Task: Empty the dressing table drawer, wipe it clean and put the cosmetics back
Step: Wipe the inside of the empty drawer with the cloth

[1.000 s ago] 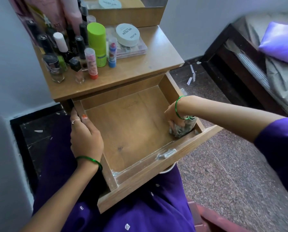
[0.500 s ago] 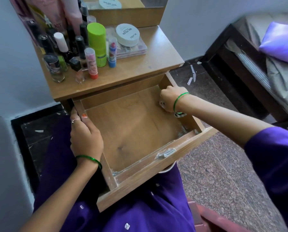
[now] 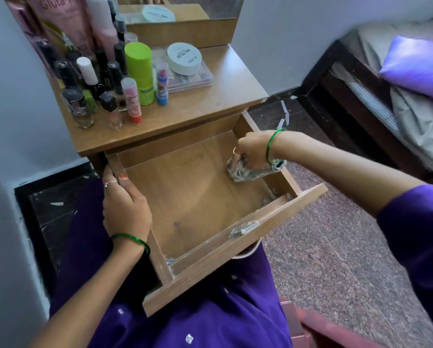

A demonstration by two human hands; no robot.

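Wiping is under way: the right hand (image 3: 252, 149) clutches a crumpled grey cloth (image 3: 245, 170) against the pulled-out, empty wooden drawer (image 3: 193, 197)'s right side, while the left hand (image 3: 125, 207) grips its left wall. Dusty front corners likely need wiping next.

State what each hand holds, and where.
Right hand grips a bunched grey-white cloth from above; left hand grips the open wooden drawer by its left wall.

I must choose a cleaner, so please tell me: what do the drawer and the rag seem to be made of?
Drawer: wood or wood-look board, matte brown with printed-looking grain; the pale raw edges suggest laminated board. Rag: soft woven cloth, grey-white, crumpled under the right hand.
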